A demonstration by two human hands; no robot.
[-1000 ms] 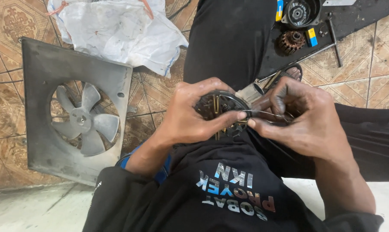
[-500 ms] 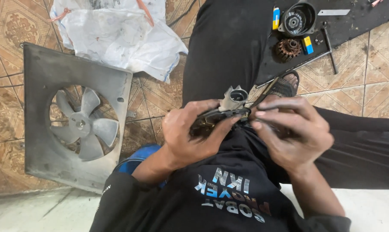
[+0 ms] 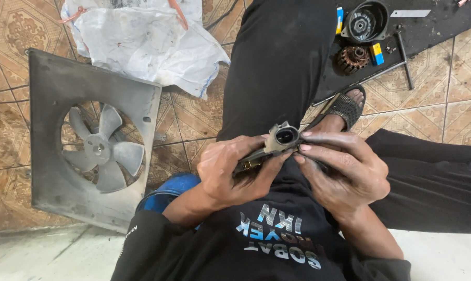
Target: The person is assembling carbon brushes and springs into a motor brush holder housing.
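Both my hands hold a small dark motor part (image 3: 277,141) over my lap; it has a grey metal bracket and a round black hub at its far end. My left hand (image 3: 230,169) wraps its near side from the left, thumb along the top. My right hand (image 3: 344,169) grips it from the right, fingertips laid beside the hub. Most of the part is hidden under my fingers. I sit in black trousers, one sandalled foot (image 3: 344,106) just beyond my hands.
A grey square fan shroud with a bladed fan (image 3: 97,151) lies on the tiled floor at left. A crumpled white plastic bag (image 3: 147,41) lies behind it. A black mat at top right carries a round motor housing (image 3: 368,21), a copper armature (image 3: 352,58) and a T-shaped wrench (image 3: 399,54).
The part has been turned in my hands: its round wound face showed a second ago, and now it lies edge-on with the grey bracket and hub up. My hands have shifted slightly toward my body.
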